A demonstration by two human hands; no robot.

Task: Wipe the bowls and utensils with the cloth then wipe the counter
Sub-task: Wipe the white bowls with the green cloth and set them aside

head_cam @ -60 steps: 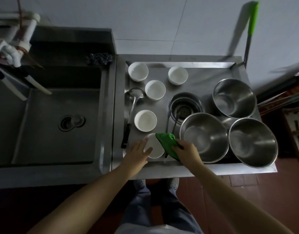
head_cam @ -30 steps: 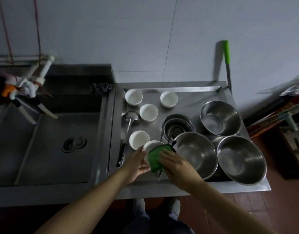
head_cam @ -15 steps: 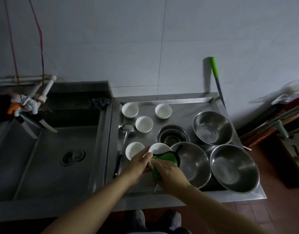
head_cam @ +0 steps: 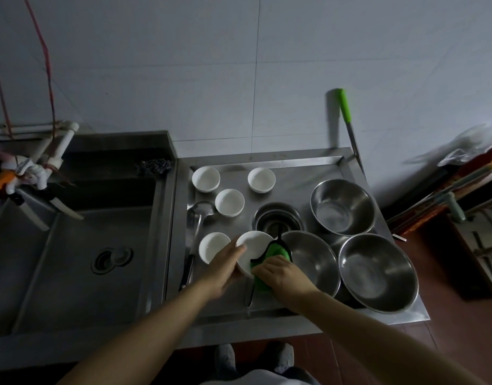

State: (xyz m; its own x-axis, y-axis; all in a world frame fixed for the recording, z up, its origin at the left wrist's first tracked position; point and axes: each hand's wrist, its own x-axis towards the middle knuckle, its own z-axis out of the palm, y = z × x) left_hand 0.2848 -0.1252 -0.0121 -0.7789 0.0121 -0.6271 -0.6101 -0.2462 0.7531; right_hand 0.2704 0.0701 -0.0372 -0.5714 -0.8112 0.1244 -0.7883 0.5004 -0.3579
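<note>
1. Head view, hands. The left hand (head_cam: 224, 262) grips the white bowl (head_cam: 253, 248) at its left rim, thumb over the lip, and holds the bowl tilted with its opening toward the camera. The right hand (head_cam: 280, 276) has its fingers curled round the green cloth (head_cam: 275, 255) and presses the cloth against the right edge of the bowl.

2. Head view, key relation. The bowl sits between the two hands, at the near edge of the counter (head_cam: 294, 173). The cloth lies on the bowl's right side, so the right hand is the working hand and the left hand is the support. Judgement: the coming wipe calls for the cloth to sweep leftward across the bowl's inside, or for the left hand to turn the bowl against the cloth.

3. Head view, remaining items.
   - One small bowl (head_cam: 213, 247) stands just left of the held bowl, touching or nearly touching the left hand.
   - Three more small bowls (head_cam: 229, 202) stand further back.
   - A ladle (head_cam: 201, 215) lies along the counter's left side, long axis running near to far, handle toward the near edge.
   - Three steel bowls (head_cam: 378, 272) stand to the right.

4. Head view, progress. Judgement: the task is at an early stage; counter wiping is not yet begun.
</note>
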